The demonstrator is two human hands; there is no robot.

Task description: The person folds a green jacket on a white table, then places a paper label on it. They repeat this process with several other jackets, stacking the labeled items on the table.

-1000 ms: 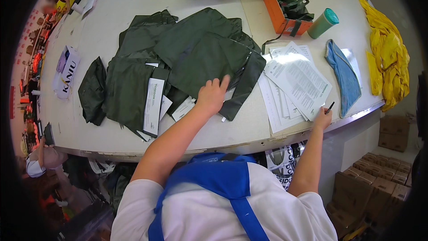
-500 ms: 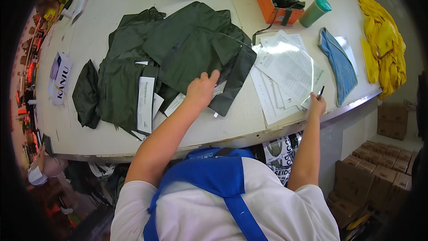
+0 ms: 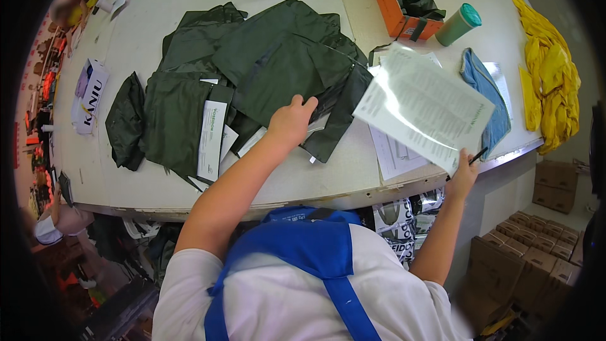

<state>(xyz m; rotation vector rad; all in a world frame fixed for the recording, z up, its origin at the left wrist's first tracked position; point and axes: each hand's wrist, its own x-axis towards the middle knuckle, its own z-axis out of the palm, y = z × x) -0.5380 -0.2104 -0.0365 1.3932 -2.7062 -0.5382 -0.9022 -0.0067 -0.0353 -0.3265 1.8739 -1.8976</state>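
Observation:
My left hand [image 3: 293, 121] pinches the near edge of a dark green fabric pouch [image 3: 278, 82], beside a zipped edge where something pale shows inside. That pouch lies on top of several similar ones. At the right, my right hand [image 3: 464, 173] is closed on the lower corner of a glossy printed sheet [image 3: 429, 104], raised and tilted above the other papers. A black pen [image 3: 478, 155] sticks out of the same hand. Under the sheet lie more printed papers [image 3: 394, 158], partly covered. A white printed card [image 3: 211, 139] pokes out of another green pouch [image 3: 177, 120] on the left.
Beyond the papers stand an orange box [image 3: 394, 16] of dark straps and a green-lidded tumbler [image 3: 459, 24]. A folded blue denim piece [image 3: 486, 98] and yellow fabric [image 3: 549, 76] lie right. A white box [image 3: 89, 96] stands left. Cardboard boxes [image 3: 536, 259] are stacked below the table's right edge.
My right hand has lifted the glossy sheet off the paper pile and moved slightly right and nearer, the pen still in it. My left hand stays at the pouch.

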